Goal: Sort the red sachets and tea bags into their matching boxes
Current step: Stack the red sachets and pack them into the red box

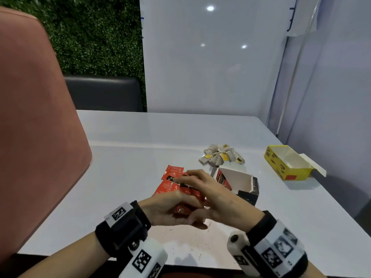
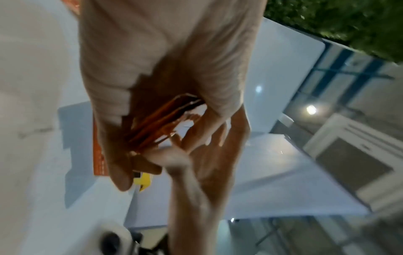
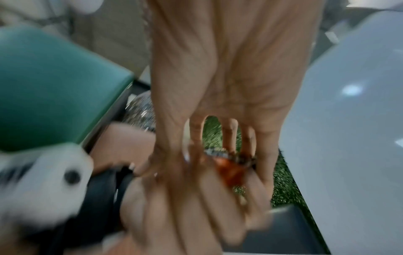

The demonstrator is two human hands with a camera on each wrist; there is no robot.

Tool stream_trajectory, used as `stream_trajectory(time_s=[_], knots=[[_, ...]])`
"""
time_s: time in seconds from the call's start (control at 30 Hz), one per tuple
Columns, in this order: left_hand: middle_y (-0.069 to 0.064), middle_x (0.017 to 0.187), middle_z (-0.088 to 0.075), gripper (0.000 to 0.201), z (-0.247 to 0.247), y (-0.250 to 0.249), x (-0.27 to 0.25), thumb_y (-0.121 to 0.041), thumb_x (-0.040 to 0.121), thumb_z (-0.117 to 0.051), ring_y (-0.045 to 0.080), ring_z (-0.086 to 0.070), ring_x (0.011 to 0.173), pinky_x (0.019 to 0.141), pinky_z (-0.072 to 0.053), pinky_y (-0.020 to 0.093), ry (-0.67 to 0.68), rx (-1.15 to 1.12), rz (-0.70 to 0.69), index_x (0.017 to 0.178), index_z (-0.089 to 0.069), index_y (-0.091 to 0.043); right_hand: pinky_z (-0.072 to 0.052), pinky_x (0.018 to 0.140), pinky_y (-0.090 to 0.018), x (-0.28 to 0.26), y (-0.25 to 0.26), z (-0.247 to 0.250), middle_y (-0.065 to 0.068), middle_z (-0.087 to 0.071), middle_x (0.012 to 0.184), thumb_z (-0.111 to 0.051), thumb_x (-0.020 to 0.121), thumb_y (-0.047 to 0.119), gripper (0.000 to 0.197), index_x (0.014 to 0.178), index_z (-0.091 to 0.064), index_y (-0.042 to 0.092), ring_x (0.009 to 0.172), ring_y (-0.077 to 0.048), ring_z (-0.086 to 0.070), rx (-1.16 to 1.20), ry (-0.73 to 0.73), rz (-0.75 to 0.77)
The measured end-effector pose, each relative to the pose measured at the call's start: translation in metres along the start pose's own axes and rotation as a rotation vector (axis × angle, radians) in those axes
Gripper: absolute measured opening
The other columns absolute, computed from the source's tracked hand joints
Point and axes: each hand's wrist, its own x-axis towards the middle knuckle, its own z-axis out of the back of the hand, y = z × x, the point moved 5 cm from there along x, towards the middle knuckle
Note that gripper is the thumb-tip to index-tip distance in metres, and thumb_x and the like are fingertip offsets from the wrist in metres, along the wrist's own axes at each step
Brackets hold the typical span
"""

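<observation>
While loose sachets lie on the white bench, the left hand curls around a red stack and the right hand lays loosely bent fingers over it, beside the open red box. Tea bags sit behind the box, the yellow box to the right. From the left wrist, fingers clamp the stack's edges. The right wrist view is blurred; its grip looks slack, fingers spread over red.
</observation>
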Motion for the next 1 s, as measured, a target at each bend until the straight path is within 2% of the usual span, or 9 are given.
stream_trajectory(time_s=[0.07, 0.17, 0.27, 0.4, 0.5, 0.57, 0.67, 0.8, 1.0], knots=[[0.006, 0.076, -0.059, 0.021, 0.003, -0.004, 0.004, -0.002, 0.082, -0.055, 0.016, -0.061, 0.071, 0.087, -0.054, 0.04, -0.022, 0.331, -0.013, 0.102, -0.061, -0.005, -0.045, 0.095, -0.018, -0.009, -0.011, 0.02, 0.017, -0.05, 0.122, -0.065, 0.086, 0.021, 0.059, 0.134, -0.036, 0.039, 0.115, 0.003, -0.05, 0.198, -0.074, -0.074], [0.012, 0.106, -0.062, 0.077, 0.008, -0.02, 0.02, -0.012, 0.081, -0.064, 0.026, -0.066, 0.089, 0.089, -0.054, 0.042, -0.094, 0.725, -0.06, 0.143, -0.019, -0.023, -0.044, 0.075, -0.011, -0.014, -0.022, 0.047, 0.016, -0.058, 0.095, -0.063, 0.086, 0.017, 0.031, 0.116, -0.06, 0.025, 0.088, 0.003, -0.055, -0.087, -0.153, -0.037], [0.011, 0.125, -0.059, 0.105, -0.002, -0.042, 0.041, -0.024, 0.077, -0.073, 0.026, -0.062, 0.107, 0.098, -0.048, 0.042, -0.107, 0.842, -0.15, 0.146, 0.005, -0.036, -0.045, 0.061, -0.023, -0.01, -0.029, 0.065, 0.016, -0.051, 0.08, -0.07, 0.078, 0.013, 0.019, 0.094, -0.068, 0.023, 0.08, -0.011, -0.053, -0.354, -0.227, 0.008], [0.008, 0.151, -0.031, 0.127, -0.003, -0.058, 0.065, -0.021, 0.075, -0.077, 0.023, -0.038, 0.135, 0.112, -0.032, 0.036, -0.149, 0.911, -0.181, 0.141, 0.031, -0.024, -0.046, 0.047, -0.028, -0.01, -0.049, 0.099, 0.01, -0.062, 0.067, -0.072, 0.074, 0.015, 0.008, 0.076, -0.066, 0.019, 0.073, -0.023, -0.058, -0.659, -0.282, -0.016], [0.01, 0.158, -0.005, 0.125, 0.009, -0.055, 0.081, -0.016, 0.074, -0.078, 0.022, -0.012, 0.145, 0.116, -0.017, 0.031, -0.174, 1.001, -0.154, 0.143, 0.027, -0.017, -0.032, 0.05, -0.024, -0.012, -0.084, 0.099, 0.008, -0.06, 0.067, -0.075, 0.071, 0.014, 0.016, 0.072, -0.061, 0.022, 0.075, -0.023, -0.059, -0.808, -0.143, -0.147], [0.009, 0.158, -0.001, 0.119, 0.013, -0.052, 0.091, -0.014, 0.075, -0.077, 0.022, -0.009, 0.145, 0.114, -0.014, 0.026, -0.177, 1.09, -0.116, 0.146, 0.019, -0.015, -0.031, 0.058, -0.026, -0.012, -0.101, 0.086, 0.002, -0.061, 0.085, -0.065, 0.083, 0.024, 0.005, 0.088, -0.063, 0.024, 0.09, -0.022, -0.056, -0.845, 0.035, -0.265], [0.008, 0.153, -0.021, 0.103, 0.017, -0.051, 0.104, -0.007, 0.076, -0.074, 0.022, -0.021, 0.141, 0.106, -0.021, 0.02, -0.191, 1.169, -0.104, 0.148, 0.0, -0.011, -0.035, 0.068, -0.028, -0.01, -0.11, 0.061, 0.0, -0.062, 0.105, -0.051, 0.092, 0.028, 0.026, 0.115, -0.06, 0.024, 0.108, -0.02, -0.047, -0.868, 0.286, -0.328], [0.009, 0.142, -0.043, 0.083, 0.028, -0.05, 0.115, -0.01, 0.074, -0.075, 0.023, -0.039, 0.131, 0.1, -0.03, 0.022, -0.213, 1.238, -0.079, 0.143, -0.03, -0.012, -0.042, 0.081, -0.037, -0.001, -0.116, 0.038, -0.01, -0.056, 0.113, -0.049, 0.092, 0.02, 0.032, 0.122, -0.056, 0.012, 0.113, -0.026, -0.044, -0.96, 0.508, -0.3], [0.01, 0.139, -0.046, 0.076, 0.026, -0.048, 0.116, -0.005, 0.074, -0.074, 0.023, -0.042, 0.128, 0.09, -0.033, 0.016, -0.205, 1.254, -0.111, 0.14, -0.036, -0.007, -0.051, 0.085, -0.043, 0.009, -0.138, 0.018, -0.003, -0.065, 0.114, -0.058, 0.085, 0.016, 0.027, 0.111, -0.062, 0.013, 0.129, -0.023, -0.037, -0.787, 0.402, -0.116]])
